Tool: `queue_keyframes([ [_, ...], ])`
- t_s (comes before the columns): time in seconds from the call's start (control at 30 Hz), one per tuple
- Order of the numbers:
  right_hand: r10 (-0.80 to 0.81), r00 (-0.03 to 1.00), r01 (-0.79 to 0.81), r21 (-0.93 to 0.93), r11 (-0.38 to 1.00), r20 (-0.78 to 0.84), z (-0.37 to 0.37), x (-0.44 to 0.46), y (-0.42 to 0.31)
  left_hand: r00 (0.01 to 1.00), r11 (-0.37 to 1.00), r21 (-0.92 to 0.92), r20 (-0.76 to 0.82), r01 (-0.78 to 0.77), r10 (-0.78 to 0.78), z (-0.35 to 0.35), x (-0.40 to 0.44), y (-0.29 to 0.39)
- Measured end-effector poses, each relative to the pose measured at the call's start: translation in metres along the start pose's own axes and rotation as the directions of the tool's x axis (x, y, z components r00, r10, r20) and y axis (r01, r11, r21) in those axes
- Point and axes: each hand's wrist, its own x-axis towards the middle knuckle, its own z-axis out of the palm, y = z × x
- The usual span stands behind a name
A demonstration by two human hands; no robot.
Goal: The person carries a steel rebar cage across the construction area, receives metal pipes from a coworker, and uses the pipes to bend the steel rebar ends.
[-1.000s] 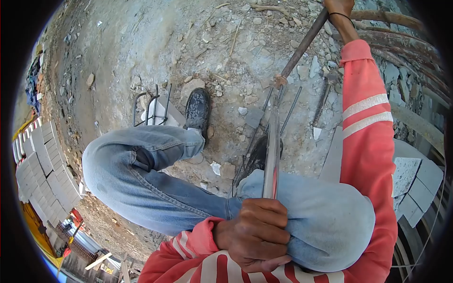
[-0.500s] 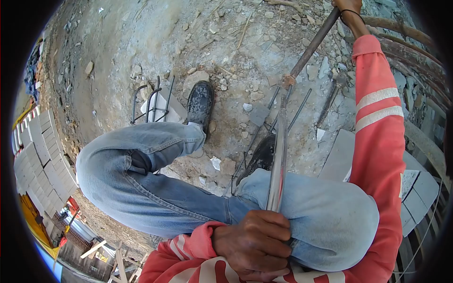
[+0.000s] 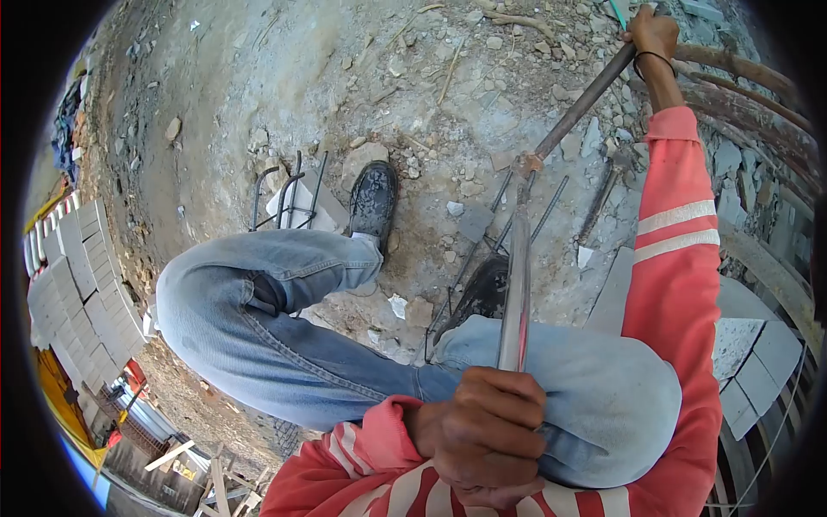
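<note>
My left hand (image 3: 489, 435) is closed around the near end of a shiny metal bar (image 3: 517, 284), in front of my body. That bar runs forward past my right knee to a rusty joint (image 3: 527, 164). From the joint a dark metal bar (image 3: 586, 109) slants up to the right, with my right hand (image 3: 655, 34) gripping its far end at full reach. Below the joint, ribbed steel rods (image 3: 550, 208) of a rebar frame show beside my shoe (image 3: 482, 289). More bent rebar (image 3: 297, 194) sticks out by my other shoe (image 3: 373, 200). My legs hide the frame's middle.
Loose stones and rubble cover the ground (image 3: 284, 77). Curved timber poles (image 3: 741, 73) lie at the upper right. Grey blocks (image 3: 758, 362) sit right of my arm, and stacked blocks (image 3: 82, 284) stand at the far left. A short rusty rod (image 3: 600, 202) lies right of the rebar.
The whole view has shifted slightly, so the scene sits lower and a little to the right. My right hand now shows fully. Both hands keep their grip on the bars.
</note>
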Motion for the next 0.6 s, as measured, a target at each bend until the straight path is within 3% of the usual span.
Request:
queue_keyframes([
  [0.07, -0.133, 0.991, 0.128, -0.17, 0.977, -0.015, -0.012, -0.013, -0.013, 0.998, 1.0, 0.027, 0.069, -0.01, 0.009, 0.004, 0.012, 0.0],
  [0.13, -0.187, 0.979, 0.171, -0.169, 0.971, -0.082, -0.006, -0.01, -0.004, 0.991, 0.999, 0.045, 0.134, -0.018, 0.012, 0.008, 0.023, -0.003],
  [0.2, -0.32, 0.946, 0.275, -0.385, 0.881, -0.057, -0.006, -0.01, -0.004, 0.984, 0.998, 0.066, 0.177, -0.023, 0.011, 0.011, 0.03, -0.004],
  [0.33, -0.332, 0.939, 0.283, -0.35, 0.893, -0.09, -0.008, -0.022, -0.016, 0.973, 0.998, 0.052, 0.23, -0.037, 0.024, 0.016, 0.042, -0.007],
  [0.4, -0.256, 0.959, 0.237, -0.148, 0.96, -0.122, -0.006, -0.026, -0.02, 0.968, 0.997, 0.064, 0.25, -0.045, 0.027, 0.019, 0.047, -0.008],
  [0.47, -0.293, 0.939, 0.263, -0.172, 0.949, -0.18, 0.005, -0.016, -0.007, 0.977, 0.996, 0.078, 0.211, -0.047, 0.029, 0.022, 0.053, -0.011],
  [0.53, -0.325, 0.945, 0.298, -0.304, 0.905, -0.043, 0.006, -0.009, -0.003, 0.984, 0.995, 0.088, 0.175, -0.048, 0.032, 0.024, 0.061, -0.012],
  [0.6, -0.424, 0.903, 0.393, -0.27, 0.879, -0.064, 0.02, 0.001, 0.017, 0.985, 0.993, 0.116, 0.17, -0.003, -0.017, 0.026, 0.072, -0.014],
])
